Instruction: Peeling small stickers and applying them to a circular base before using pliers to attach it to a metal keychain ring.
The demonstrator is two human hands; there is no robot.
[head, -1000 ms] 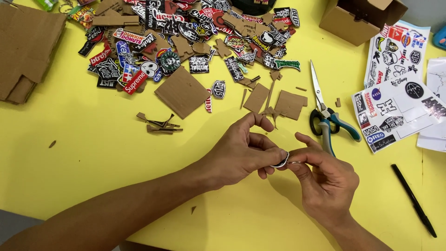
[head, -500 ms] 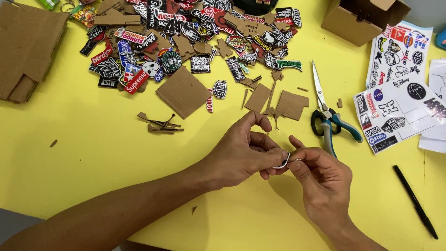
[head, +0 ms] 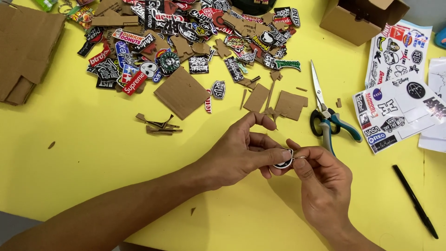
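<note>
My left hand (head: 246,151) and my right hand (head: 323,183) meet above the yellow table (head: 83,167) near its front edge. Between their fingertips they pinch a small round black-and-white sticker-covered cardboard piece (head: 283,160) with a thin metal ring at its right side. My left thumb and fingers press the piece; my right thumb and forefinger hold the ring. Most of the piece is hidden by my fingers.
A heap of cut-out sticker pieces (head: 186,32) and cardboard scraps (head: 181,93) fills the far side. Scissors with teal handles (head: 325,111) lie right of my hands. Sticker sheets (head: 399,93), a black pen (head: 416,200), a cardboard box (head: 357,16) and folded cardboard (head: 25,46) lie around.
Both hands stay together in nearly the same place. My fingers have shifted slightly on the small piece and ring.
</note>
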